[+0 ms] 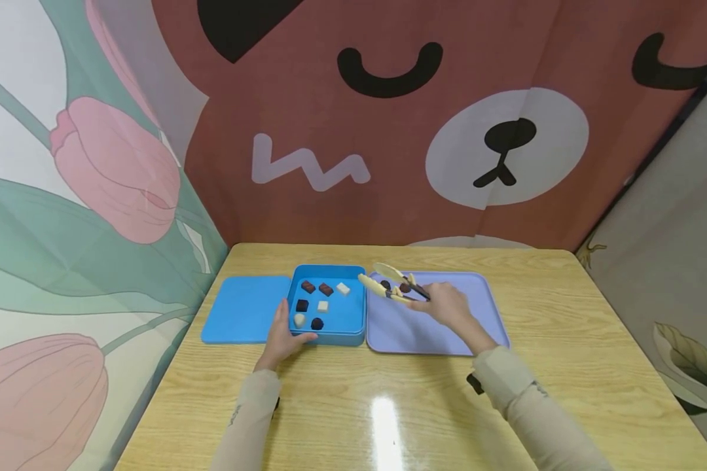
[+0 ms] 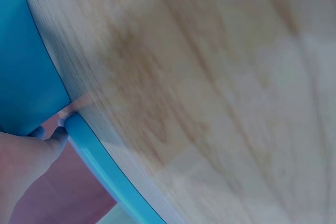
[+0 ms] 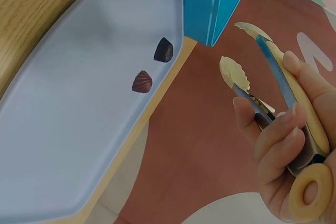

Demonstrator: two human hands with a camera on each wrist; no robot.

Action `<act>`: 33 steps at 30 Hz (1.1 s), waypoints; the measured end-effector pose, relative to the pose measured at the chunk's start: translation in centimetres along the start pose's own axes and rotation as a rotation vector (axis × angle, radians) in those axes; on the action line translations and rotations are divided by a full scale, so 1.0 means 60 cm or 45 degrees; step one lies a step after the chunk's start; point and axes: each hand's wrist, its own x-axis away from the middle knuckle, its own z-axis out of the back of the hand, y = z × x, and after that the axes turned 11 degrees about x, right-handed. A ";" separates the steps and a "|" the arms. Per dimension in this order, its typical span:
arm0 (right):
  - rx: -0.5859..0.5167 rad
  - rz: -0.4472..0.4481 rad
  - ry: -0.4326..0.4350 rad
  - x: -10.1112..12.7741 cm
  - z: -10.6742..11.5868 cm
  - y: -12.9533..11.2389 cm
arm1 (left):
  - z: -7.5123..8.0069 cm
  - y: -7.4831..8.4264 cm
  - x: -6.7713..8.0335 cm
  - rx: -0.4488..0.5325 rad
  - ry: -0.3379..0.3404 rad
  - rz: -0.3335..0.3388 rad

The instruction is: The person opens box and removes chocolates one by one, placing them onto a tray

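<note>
**Tongs held open over the tray, box steadied beside it**

Gripped in the right hand (image 1: 444,304), a pair of cream-coloured tongs (image 1: 389,282) sits with fingers and thumb curled round its two arms; in the right wrist view the scalloped tips (image 3: 235,72) stand apart with nothing between them. The left hand (image 1: 283,337) rests against the near left corner of the blue box (image 1: 353,330), thumb hooked over the rim, and the left wrist view shows only a fingertip (image 2: 56,135) pressed to that blue edge.

The tongs' long axis runs from the right hand up and leftwards, tips pointing toward the box. Below and just beside the tips, two dark chocolates (image 3: 163,50) and (image 3: 142,82) lie loose near the far left corner of the lilac tray (image 1: 442,340), close to each other but apart. The right hand is much the nearer to them; the left hand is on the box's other side.

Inside the box lie several pieces, brown, dark and white (image 1: 322,305), all apart. The box touches the tray on its right, and a blue lid (image 1: 241,311) lies flat on its left. Everything stands on a wooden table (image 1: 565,294).
</note>
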 end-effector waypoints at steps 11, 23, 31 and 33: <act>0.018 0.034 -0.005 -0.003 0.000 -0.020 | 0.000 -0.002 0.000 -0.001 -0.014 -0.001; 0.057 0.061 -0.039 -0.011 0.002 -0.049 | -0.001 -0.003 -0.001 -0.008 -0.007 0.017; 0.099 0.087 -0.060 -0.022 -0.005 -0.065 | 0.000 -0.003 -0.001 -0.013 -0.011 0.015; 0.101 0.091 -0.063 -0.025 -0.006 -0.069 | -0.001 -0.003 -0.002 -0.013 -0.009 0.015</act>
